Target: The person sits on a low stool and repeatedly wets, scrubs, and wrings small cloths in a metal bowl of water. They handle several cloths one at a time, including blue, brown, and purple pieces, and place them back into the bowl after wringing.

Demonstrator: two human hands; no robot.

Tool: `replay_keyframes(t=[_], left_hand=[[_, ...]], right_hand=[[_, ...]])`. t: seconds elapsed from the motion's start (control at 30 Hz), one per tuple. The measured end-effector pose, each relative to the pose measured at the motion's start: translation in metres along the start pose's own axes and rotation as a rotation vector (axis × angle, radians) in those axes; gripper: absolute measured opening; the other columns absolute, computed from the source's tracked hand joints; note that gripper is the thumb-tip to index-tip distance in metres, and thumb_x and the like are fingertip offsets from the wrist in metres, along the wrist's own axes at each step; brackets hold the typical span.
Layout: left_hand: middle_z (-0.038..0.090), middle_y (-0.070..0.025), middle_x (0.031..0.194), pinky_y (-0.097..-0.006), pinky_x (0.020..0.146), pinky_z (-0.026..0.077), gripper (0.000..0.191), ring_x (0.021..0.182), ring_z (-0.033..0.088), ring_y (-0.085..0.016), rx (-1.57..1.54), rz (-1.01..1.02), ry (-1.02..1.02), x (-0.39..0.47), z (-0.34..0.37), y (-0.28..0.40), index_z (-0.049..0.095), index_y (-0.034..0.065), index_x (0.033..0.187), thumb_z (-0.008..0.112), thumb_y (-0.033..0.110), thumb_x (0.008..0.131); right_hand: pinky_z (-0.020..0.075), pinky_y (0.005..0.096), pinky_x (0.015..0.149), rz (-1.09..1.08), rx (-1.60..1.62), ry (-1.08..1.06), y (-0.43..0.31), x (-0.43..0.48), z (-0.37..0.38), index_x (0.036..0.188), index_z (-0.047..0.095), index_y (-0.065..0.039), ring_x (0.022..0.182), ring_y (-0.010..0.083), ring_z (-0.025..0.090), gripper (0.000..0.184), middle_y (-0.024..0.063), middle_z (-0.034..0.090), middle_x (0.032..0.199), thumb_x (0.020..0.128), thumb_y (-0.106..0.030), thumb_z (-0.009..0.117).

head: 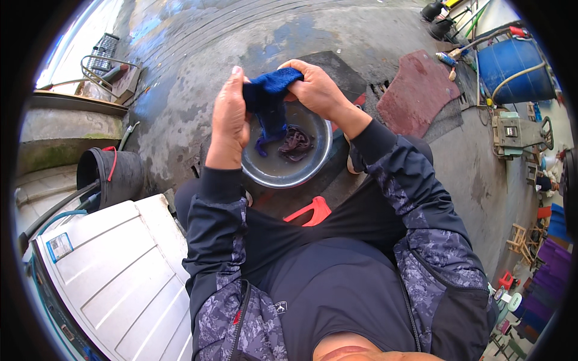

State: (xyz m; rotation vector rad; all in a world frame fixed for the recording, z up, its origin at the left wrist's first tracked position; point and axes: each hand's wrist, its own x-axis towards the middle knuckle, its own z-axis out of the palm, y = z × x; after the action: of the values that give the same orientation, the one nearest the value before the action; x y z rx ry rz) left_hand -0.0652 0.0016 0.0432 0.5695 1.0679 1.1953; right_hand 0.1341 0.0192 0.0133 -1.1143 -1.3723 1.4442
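A wet blue cloth [267,92] with a pile-like surface is stretched between my two hands above a round metal basin [326,155]. My right hand [318,90] pinches its upper right end between thumb and fingers. At the cloth's left end is my left hand [228,115], thumb pointing up and fingers partly hidden behind the palm. The cloth's lower part hangs down into the basin, its tip at the cloudy water [271,164]. A crumpled dark purplish-brown cloth [296,143] lies in that water, apart from my hands.
A red plastic piece [318,212] shows between my legs. Left are a black bucket [124,173] with hoses and a ribbed white panel [122,270]. A reddish mat [417,92] lies on the wet concrete floor to the right, near a blue barrel [515,70].
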Motion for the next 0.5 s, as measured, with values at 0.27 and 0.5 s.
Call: replay_keyframes(t=[0.27, 0.5], left_hand=[[0.069, -0.0067, 0.102, -0.0401, 0.081, 0.061, 0.042, 0.093, 0.07, -0.021, -0.35, -0.153, -0.108, 0.017, -0.009, -0.054, 0.066, 0.0106, 0.119, 0.061, 0.051, 0.109], [0.072, -0.0084, 0.112, -0.0394, 0.085, 0.061, 0.044, 0.1, 0.071, -0.022, -0.118, -0.181, 0.015, 0.005, 0.01, -0.06, 0.068, 0.0065, 0.124, 0.06, 0.047, 0.11]], right_hand=[[0.0515, 0.0353, 0.101, -0.254, -0.253, -0.127, -0.02, -0.036, 0.049, 0.132, 0.062, -0.005, 0.11, 0.022, 0.066, 0.04, 0.0111, 0.069, 0.117, 0.092, -0.009, 0.067], [0.0541, 0.0492, 0.064, -0.299, -0.546, 0.33, -0.016, -0.011, 0.039, 0.086, 0.068, -0.005, 0.077, 0.0448, 0.069, 0.041, 0.0219, 0.07, 0.082, 0.102, -0.044, 0.071]])
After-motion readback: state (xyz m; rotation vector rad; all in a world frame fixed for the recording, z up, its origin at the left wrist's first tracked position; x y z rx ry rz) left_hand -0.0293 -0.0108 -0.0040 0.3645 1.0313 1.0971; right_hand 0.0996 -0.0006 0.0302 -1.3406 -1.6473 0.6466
